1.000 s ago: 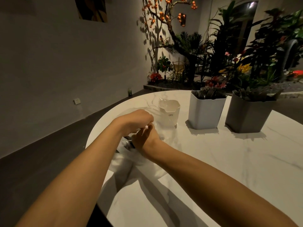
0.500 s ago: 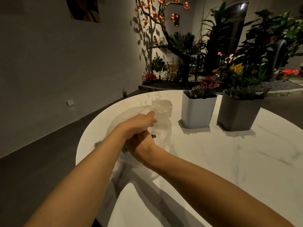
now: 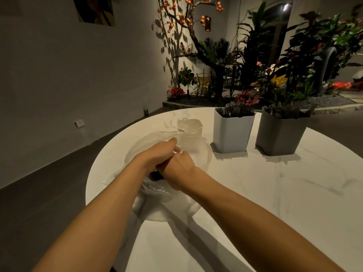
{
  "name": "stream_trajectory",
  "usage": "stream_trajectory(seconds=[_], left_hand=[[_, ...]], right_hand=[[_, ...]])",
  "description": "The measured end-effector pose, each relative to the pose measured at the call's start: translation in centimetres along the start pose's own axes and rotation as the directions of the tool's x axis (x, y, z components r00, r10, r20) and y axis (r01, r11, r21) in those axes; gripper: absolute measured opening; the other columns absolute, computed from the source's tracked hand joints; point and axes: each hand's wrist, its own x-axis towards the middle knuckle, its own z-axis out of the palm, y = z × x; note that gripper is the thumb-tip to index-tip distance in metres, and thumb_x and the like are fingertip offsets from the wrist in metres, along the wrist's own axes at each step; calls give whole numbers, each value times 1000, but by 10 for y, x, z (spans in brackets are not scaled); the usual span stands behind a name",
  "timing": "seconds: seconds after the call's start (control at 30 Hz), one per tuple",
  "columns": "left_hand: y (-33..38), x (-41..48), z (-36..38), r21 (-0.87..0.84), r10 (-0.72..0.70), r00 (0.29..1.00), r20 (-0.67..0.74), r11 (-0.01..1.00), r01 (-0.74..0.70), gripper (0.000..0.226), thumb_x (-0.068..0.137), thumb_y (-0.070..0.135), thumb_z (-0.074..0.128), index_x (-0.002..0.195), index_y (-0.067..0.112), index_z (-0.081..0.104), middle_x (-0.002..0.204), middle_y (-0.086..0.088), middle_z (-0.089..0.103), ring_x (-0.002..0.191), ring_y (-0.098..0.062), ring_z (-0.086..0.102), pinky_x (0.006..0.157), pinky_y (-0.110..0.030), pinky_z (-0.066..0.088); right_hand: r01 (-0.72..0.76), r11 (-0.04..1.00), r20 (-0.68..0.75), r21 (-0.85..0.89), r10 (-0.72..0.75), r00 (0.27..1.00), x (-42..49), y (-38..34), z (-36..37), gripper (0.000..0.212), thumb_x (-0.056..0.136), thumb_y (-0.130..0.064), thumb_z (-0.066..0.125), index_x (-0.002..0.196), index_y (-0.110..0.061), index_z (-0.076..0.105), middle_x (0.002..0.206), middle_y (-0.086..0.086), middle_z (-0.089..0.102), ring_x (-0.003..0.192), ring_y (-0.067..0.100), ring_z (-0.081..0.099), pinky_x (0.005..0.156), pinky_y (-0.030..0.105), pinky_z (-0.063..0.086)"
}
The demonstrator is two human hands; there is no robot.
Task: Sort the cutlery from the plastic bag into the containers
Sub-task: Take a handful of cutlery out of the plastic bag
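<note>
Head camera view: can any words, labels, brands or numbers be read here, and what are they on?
No text is readable in this view.
Small clear cup: nothing legible; its lower side sits behind the plastic bag.
Green can on the floor: too small and dim to read.
White container and grey container: plain sides, no label.
Wall picture: no words visible.

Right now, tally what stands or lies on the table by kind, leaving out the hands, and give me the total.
White container: 1
Grey container: 1
Small translucent cup: 1
Clear plastic bag: 1
Total: 4
The cutlery in the containers and the bag is too dim to count.
</note>
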Motion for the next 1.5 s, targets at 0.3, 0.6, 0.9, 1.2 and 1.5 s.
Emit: stream_trajectory(seconds=[0.3,0.6,0.9,1.2,1.5], left_hand=[[-6,7,0,-59,-36,999,-2,998,36,52,109,45,28,121,15,69,117,-4,69,104,-20,61,89,-37,38],[-5,-2,-5,-48,-64,998,-8,997,64,53,109,49,25,86,15,59,89,-1,57,84,-15,52,85,-34,36],[3,-23,1,269,23,998,52,962,-37,35,101,15,37,105,9,72,103,-11,75,88,-23,65,83,-34,51],[22,-38,8,602,139,989,44,787,-137,28,91,16,53,118,12,60,123,-11,65,110,-28,61,90,-38,52],[51,-97,42,872,266,961,-78,486,-64,27,94,22,61,120,17,66,108,-7,62,87,-23,52,74,-35,47]], right_hand=[[135,986,-92,-98,-144,985,-20,20,9,35,101,-20,55,136,-20,59,131,7,59,122,30,52,93,40,38],[91,989,-152,-113,-108,982,-35,43,-21,36,101,-24,56,137,-24,56,114,2,64,102,26,58,87,40,37],[3,1000,53,-28,-2,999,-25,67,-20,35,96,-10,54,126,-26,62,94,0,51,85,23,47,77,37,35],[-47,998,151,35,42,988,-17,77,-14,26,96,-15,54,121,-18,62,92,1,50,82,23,51,67,34,40],[-113,969,235,220,60,970,-10,84,-19,8,94,-13,56,88,-17,59,85,0,63,69,17,61,67,30,46]])
